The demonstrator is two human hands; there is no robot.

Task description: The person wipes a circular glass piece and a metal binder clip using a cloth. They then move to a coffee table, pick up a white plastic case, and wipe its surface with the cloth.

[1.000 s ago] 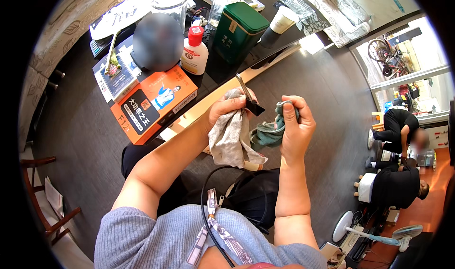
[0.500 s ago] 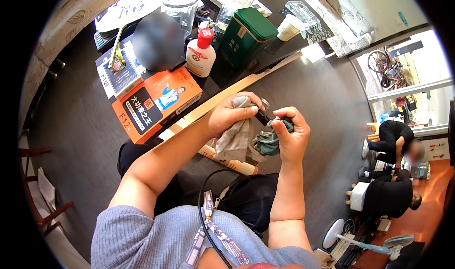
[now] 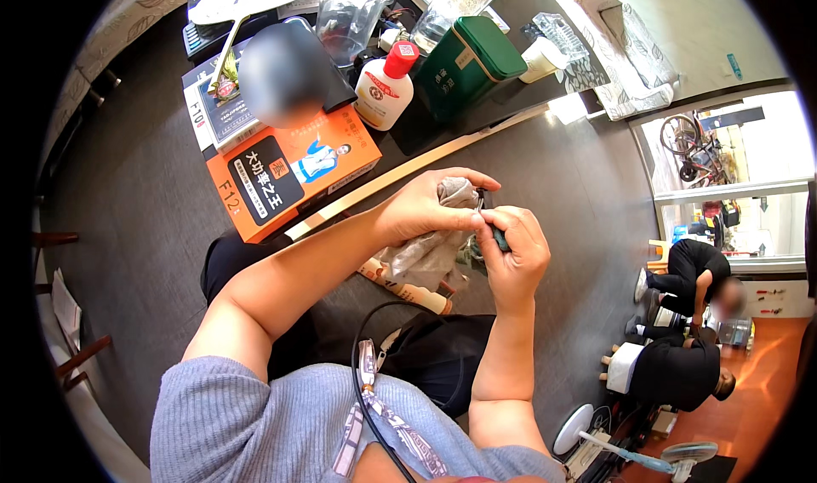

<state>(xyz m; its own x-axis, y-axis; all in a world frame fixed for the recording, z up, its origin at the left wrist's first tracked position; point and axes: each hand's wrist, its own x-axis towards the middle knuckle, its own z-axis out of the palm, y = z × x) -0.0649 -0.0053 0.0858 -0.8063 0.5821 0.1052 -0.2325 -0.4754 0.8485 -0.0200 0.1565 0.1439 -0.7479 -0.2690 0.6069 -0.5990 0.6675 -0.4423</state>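
I see, at the frame's centre, the left hand (image 3: 424,212) gripping a bunched grey cloth (image 3: 425,257); just to its right, the right hand (image 3: 517,251) pinches a green cloth (image 3: 499,238). The 2 hands meet around a small dark object (image 3: 482,199).

1. Shows a dark, glossy surface (image 3: 417,136).
2. Carries an orange box (image 3: 323,158) at the near left.
3. Holds a red-capped white bottle (image 3: 385,96) just beside that box.
4. Bears a green tin (image 3: 473,68) right of the bottle, with a white cup (image 3: 541,60) beside it.
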